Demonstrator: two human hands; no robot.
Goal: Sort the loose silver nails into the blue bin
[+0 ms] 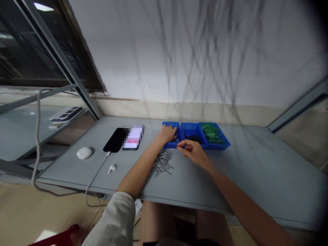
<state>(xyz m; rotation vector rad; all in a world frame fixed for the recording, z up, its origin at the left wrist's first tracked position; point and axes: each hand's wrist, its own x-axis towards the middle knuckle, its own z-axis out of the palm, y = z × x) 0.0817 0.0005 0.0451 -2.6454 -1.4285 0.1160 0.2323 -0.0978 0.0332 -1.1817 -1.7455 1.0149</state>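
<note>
My left hand [167, 133] reaches into the left blue bin [171, 123], its fingers curled down among small shiny metal pieces [176, 140]. What its fingertips grip is hidden. In front of the middle blue bin [190, 125], my right hand [193, 151] is held with thumb and fingers drawn together in a pinch; anything between them is too small to make out. Dark small parts [192, 137] lie in that middle bin. A loose pile of thin silvery metal pins or screws [163, 162] lies on the table below my left wrist, partly covered by the forearm.
The right blue bin [225, 146] holds green translucent pieces [212, 132]. Left on the grey table [246, 177] are a black phone [113, 140] on a white cable [98, 167], a second phone [133, 137], an earbud [112, 168] and a white case [84, 152]. A wall stands behind.
</note>
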